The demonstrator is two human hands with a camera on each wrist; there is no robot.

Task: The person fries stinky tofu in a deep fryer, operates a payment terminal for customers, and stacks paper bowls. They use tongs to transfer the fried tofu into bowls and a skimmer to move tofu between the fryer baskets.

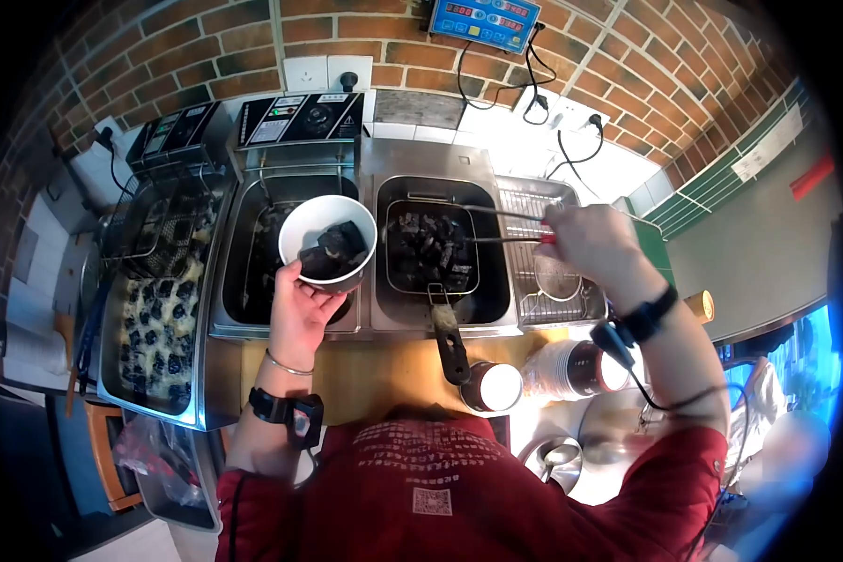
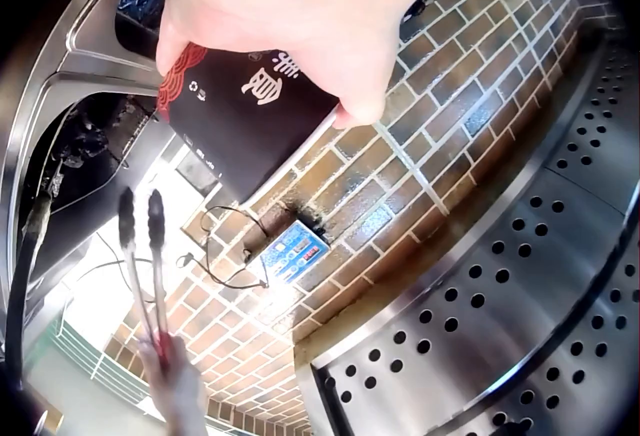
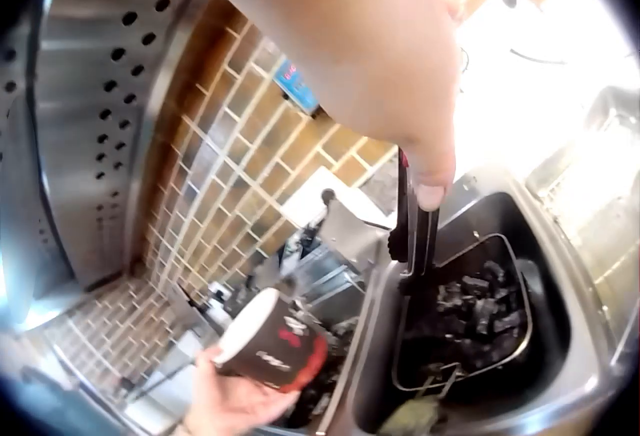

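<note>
My left hand [image 1: 300, 314] holds a paper bowl [image 1: 295, 225], white inside, with several black pieces [image 1: 339, 245] in it. In the left wrist view the bowl's outside [image 2: 255, 106] is black with red print. My right hand [image 1: 595, 245] grips metal tongs [image 1: 520, 240] with red on the handles, their tips over a wire basket [image 1: 479, 258] of black pieces [image 1: 431, 245] in a fryer well. The right wrist view shows the tongs [image 3: 418, 236] above the basket's left part; nothing can be made out between the tips.
A vat of foamy oil with black pieces [image 1: 159, 323] is at the left. The basket handle [image 1: 451, 351] points toward me. Stacked bowls [image 1: 562, 367] and a cup [image 1: 493, 386] stand at the counter's front. A wire rack [image 1: 585, 304] lies right of the fryer.
</note>
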